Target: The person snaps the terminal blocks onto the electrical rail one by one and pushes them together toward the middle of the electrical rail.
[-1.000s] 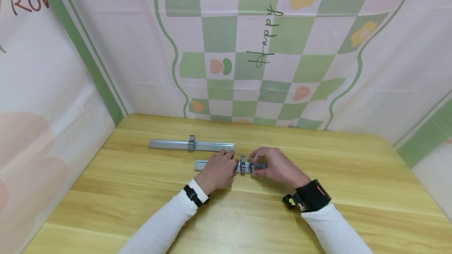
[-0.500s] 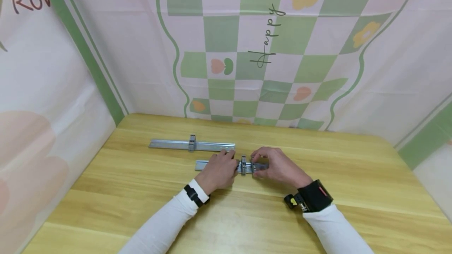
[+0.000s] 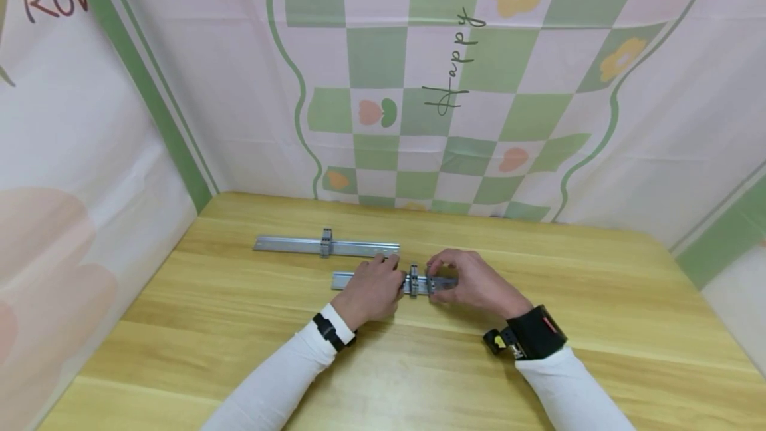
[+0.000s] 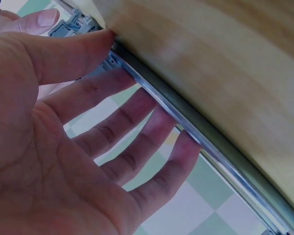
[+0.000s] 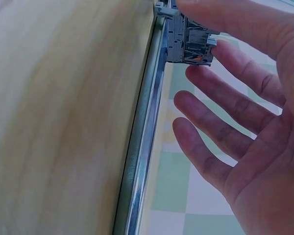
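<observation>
A metal DIN rail (image 3: 342,281) lies on the wooden table, its middle covered by my left hand (image 3: 372,290). That hand holds the rail, thumb along one long edge and fingertips on the other, as the left wrist view shows. Just right of those fingers a grey terminal block (image 3: 413,281) stands across the rail. Farther right, my right hand (image 3: 473,281) pinches a second grey terminal block (image 5: 188,39) between thumb and index finger. This block sits at the rail in the right wrist view, while the other fingers stay spread off the metal.
Behind the left hand lies another DIN rail (image 3: 293,245), carrying grey terminal blocks (image 3: 326,243) pressed together near its middle. Its right end comes close to the left fingertips. A patterned cloth (image 3: 377,58) hangs along the back edge of the table (image 3: 179,324).
</observation>
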Available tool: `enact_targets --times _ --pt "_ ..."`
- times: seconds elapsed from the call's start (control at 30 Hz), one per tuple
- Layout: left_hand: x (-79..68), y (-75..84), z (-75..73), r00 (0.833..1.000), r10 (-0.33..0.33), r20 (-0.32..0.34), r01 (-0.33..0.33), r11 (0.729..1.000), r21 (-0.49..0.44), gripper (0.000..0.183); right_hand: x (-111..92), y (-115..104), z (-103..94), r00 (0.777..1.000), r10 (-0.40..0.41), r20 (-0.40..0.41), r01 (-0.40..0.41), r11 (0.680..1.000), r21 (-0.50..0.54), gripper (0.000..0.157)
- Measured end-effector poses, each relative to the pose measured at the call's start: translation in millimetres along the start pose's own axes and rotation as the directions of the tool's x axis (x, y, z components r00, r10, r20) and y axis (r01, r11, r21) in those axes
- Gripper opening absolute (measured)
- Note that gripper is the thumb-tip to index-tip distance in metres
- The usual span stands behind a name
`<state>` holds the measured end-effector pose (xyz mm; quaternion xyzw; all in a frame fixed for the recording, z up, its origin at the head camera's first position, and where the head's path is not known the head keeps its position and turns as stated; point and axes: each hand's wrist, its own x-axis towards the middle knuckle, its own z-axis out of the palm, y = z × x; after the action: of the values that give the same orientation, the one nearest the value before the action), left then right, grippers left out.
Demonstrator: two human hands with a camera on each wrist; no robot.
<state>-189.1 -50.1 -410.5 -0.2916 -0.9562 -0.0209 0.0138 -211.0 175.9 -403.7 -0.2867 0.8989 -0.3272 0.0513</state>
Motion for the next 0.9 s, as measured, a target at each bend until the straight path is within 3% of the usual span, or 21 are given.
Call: enact_targets --times 0.9 --pt "-0.3 0.1 0.0 1.0 0.004 -0.007 -0.004 1.0 0.006 0.026 -0.6 -1.0 -0.8 1.0 0.002 0.008 -0.002 1.0 0.02 0.029"
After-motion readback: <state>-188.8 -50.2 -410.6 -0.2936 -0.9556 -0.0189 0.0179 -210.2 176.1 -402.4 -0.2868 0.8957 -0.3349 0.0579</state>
